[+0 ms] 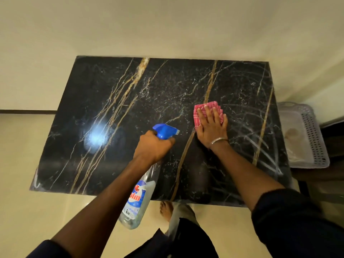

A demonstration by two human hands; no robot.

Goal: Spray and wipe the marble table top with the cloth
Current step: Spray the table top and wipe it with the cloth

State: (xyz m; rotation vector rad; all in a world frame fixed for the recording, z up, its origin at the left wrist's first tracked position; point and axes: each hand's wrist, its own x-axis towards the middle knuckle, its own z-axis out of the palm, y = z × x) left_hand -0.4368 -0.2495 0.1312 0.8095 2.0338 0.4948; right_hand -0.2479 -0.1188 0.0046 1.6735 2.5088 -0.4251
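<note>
The black marble table top with gold and white veins fills the middle of the view. Fine spray droplets speckle its centre. My left hand grips the neck of a clear spray bottle with a blue trigger head, nozzle pointing right over the table. My right hand lies flat, fingers spread, pressing a folded pink checked cloth onto the marble right of centre. Wet wipe streaks arc across the table's right side.
A pale perforated plastic basket stands just off the table's right edge. A cream wall runs behind the table. Glossy beige floor lies to the left and in front, where a bare foot shows near the front edge.
</note>
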